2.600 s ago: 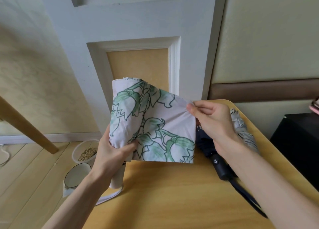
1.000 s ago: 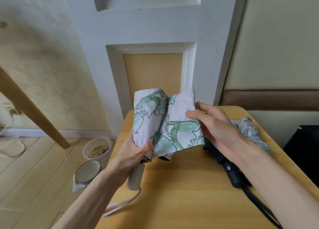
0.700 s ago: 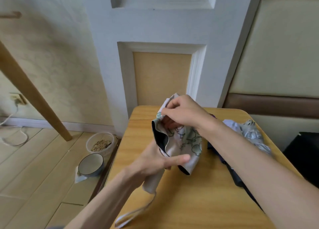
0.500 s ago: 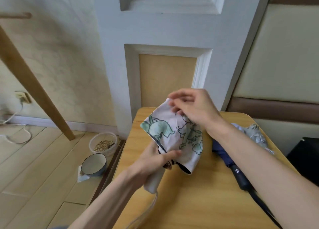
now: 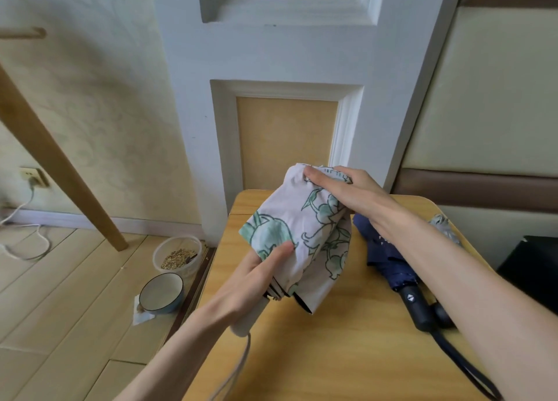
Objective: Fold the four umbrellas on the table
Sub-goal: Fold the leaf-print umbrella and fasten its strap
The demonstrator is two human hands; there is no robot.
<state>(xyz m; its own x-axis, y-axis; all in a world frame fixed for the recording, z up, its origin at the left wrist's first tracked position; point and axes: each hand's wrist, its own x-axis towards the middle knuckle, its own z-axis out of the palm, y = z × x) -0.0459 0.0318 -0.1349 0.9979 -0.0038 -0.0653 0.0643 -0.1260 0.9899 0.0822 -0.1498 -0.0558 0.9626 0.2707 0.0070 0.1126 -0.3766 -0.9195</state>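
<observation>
I hold a white umbrella with a green leaf print (image 5: pixel 297 231) above the far left part of the wooden table (image 5: pixel 347 340). My left hand (image 5: pixel 256 276) grips its lower end just above the pale handle, thumb laid on the cloth. My right hand (image 5: pixel 341 189) grips the top end, fingers wrapped over the rolled canopy. A loose flap hangs at the lower right. A folded navy umbrella (image 5: pixel 389 261) with a black handle lies to the right, partly under my right forearm. A grey umbrella (image 5: pixel 447 228) peeks out behind that arm.
The table stands against a white panelled wall. On the floor to the left are a clear tub of grain (image 5: pixel 178 255) and a dark-rimmed bowl (image 5: pixel 161 293). A slanted wooden leg (image 5: pixel 60 171) and a wall socket with a cable lie further left. A black object (image 5: pixel 531 267) sits at right.
The spread canopy has been wrapped round the shaft into a roll. My right hand moved from the cloth's edge to the top of the roll; my left hand kept hold of the lower end.
</observation>
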